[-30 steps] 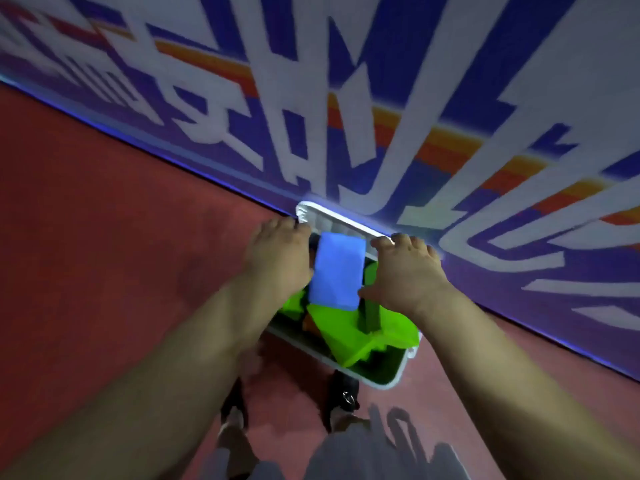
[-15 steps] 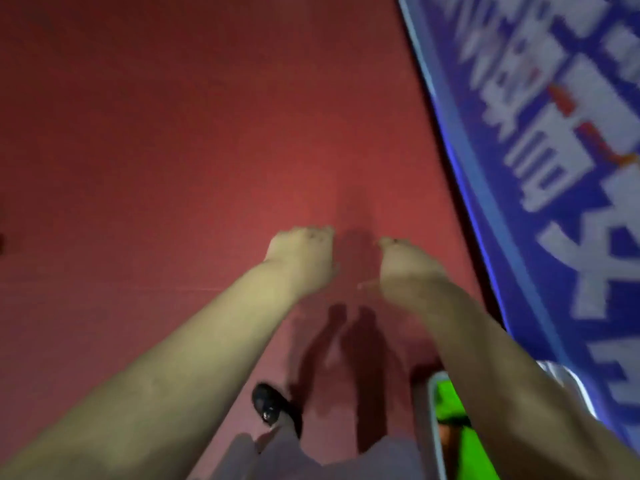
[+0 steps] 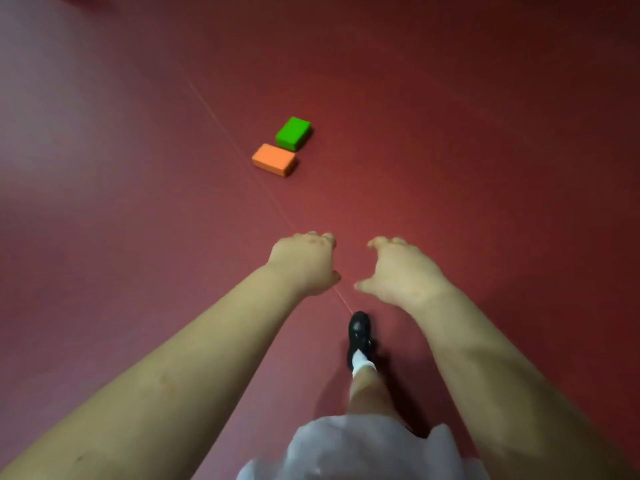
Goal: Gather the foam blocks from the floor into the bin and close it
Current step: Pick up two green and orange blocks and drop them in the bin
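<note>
Foam blocks lie ahead of me, neither in my grasp: my left hand [image 3: 304, 263] and right hand [image 3: 401, 268] hang loosely curled and empty above my black shoe [image 3: 359, 332]. Farther off on the red floor [image 3: 450, 150] sits the orange block [image 3: 274, 160], the green block [image 3: 293, 133] just beyond it.

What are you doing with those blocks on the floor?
A person is picking up foam blocks to put in a bin. Right now both hands are empty: the left hand and right hand reach forward with loosely curled fingers. A green block and an orange block lie side by side on the red floor ahead, not yet picked up.
</note>
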Tool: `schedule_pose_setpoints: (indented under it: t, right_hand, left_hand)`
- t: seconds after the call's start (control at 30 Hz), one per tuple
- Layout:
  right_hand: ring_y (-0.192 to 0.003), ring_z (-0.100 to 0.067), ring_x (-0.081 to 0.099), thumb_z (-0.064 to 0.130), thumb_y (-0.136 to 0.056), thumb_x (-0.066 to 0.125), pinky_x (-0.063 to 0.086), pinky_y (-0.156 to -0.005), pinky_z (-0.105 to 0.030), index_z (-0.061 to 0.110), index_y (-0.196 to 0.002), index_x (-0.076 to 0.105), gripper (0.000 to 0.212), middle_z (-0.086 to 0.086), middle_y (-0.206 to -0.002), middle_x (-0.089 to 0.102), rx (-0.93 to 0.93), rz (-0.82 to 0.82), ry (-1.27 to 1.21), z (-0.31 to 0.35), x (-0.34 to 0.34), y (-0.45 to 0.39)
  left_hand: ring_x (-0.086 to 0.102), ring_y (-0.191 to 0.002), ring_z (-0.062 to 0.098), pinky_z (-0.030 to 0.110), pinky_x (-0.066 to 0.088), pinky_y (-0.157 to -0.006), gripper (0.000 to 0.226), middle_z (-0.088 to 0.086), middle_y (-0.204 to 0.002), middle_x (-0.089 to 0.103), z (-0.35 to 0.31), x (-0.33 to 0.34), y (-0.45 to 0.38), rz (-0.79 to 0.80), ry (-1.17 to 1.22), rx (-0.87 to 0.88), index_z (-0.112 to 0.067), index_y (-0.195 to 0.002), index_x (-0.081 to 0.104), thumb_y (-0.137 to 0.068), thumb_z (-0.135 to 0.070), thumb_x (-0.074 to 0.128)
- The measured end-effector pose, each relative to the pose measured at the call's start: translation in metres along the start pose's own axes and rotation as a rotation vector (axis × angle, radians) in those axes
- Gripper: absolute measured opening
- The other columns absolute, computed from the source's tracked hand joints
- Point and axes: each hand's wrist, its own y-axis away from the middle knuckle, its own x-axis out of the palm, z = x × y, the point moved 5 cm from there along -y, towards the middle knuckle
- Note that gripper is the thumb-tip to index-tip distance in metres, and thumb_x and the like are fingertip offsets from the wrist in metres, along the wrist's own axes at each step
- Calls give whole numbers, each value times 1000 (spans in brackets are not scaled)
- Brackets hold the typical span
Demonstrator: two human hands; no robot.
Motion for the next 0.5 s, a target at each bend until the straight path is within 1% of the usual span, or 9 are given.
schedule_pose_setpoints:
  t: [0.2, 0.33, 0.5]
  right_hand:
    - [-127, -28, 41, 42, -79, 68, 37, -101, -39, 20, -137, 39, 69, -7, -135, 43, -94, 52, 125, 65, -71, -216]
    - [-128, -28, 41, 40, -80, 68, 37, -101, -38, 19, -137, 39, 68, -7, -135, 43, -122, 65, 200, 119, -128, -343]
    - [-129, -28, 40, 42, -79, 69, 37, -101, -38, 18, -138, 38, 71, -8, -137, 42, -147, 88, 271, 187, -168, -496]
  left_hand:
    - [52, -117, 29, 40, 46, -90, 56, 8, -130, 51, 102, -83, -184, 3, 48, -156, -18, -136, 40, -87, -42, 56]
    - [50, -120, 29, 40, 44, -92, 57, 8, -132, 49, 168, -139, -290, 0, 96, -199, -17, -137, 39, -87, -40, 56]
    - [48, -122, 29, 39, 43, -93, 58, 8, -135, 48, 261, -185, -424, 5, 82, -208, -16, -137, 39, -87, -40, 57]
